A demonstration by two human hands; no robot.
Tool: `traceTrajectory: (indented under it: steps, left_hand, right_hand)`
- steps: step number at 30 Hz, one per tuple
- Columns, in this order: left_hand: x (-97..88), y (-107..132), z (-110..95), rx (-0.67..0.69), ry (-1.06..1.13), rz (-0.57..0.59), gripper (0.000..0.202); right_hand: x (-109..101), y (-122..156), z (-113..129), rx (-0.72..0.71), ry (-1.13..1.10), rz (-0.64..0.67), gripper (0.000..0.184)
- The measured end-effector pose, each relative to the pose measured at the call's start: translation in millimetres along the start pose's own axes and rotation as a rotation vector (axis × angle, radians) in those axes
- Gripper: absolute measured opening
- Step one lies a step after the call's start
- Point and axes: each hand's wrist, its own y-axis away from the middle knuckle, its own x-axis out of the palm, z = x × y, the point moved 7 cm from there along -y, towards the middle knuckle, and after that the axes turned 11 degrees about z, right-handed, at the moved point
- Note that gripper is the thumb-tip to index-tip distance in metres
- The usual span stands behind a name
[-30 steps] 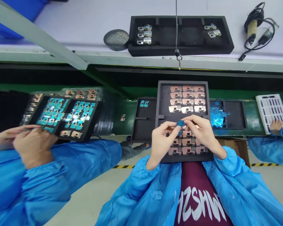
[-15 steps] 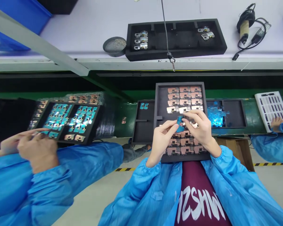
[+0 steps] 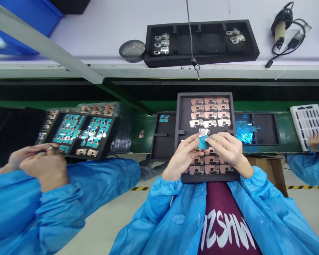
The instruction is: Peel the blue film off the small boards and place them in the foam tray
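Over a black foam tray [image 3: 184,115] lined with rows of small copper-coloured circuit boards, my left hand [image 3: 181,156] pinches one circuit board [image 3: 203,131] by its left side. Bare silvery metal shows at the board's upper end. Blue protective film [image 3: 202,143] covers its lower part and looks partly lifted. My right hand [image 3: 228,149] is closed at the film's right edge, thumb and finger pinched on it. The fingertips hide some of the board.
Peeled blue film pieces [image 3: 244,131] lie heaped in a black tray at right. Another tray [image 3: 162,145] at left holds two blue-covered pieces. A hook [image 3: 198,73] hangs ahead. A co-worker's hands [image 3: 44,161] work at far left; another person's hand [image 3: 314,141] touches a white rack [image 3: 305,122].
The blue film has come away from the upper end of the board, baring silvery metal there. My right hand has moved slightly down, and the view has shifted a little.
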Motion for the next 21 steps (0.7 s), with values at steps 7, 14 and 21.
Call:
traceTrajectory:
  steps: [7, 14, 21]
  left_hand:
    - [-18.6, -9, -33, 0.107, -0.137, -0.103, 0.034]
    - [-52.7, -86, -124, 0.384, -0.93, -0.449, 0.018]
    - [-63.2, -143, -148, 0.159, -1.539, -0.596, 0.019]
  right_hand:
    - [0, 10, 8, -0.049, -0.15, 0.016, 0.021]
    - [-15, 72, -70, 0.543, -0.238, -0.241, 0.008]
    - [40, 273, -231, 1.42, -0.274, -0.216, 0.045]
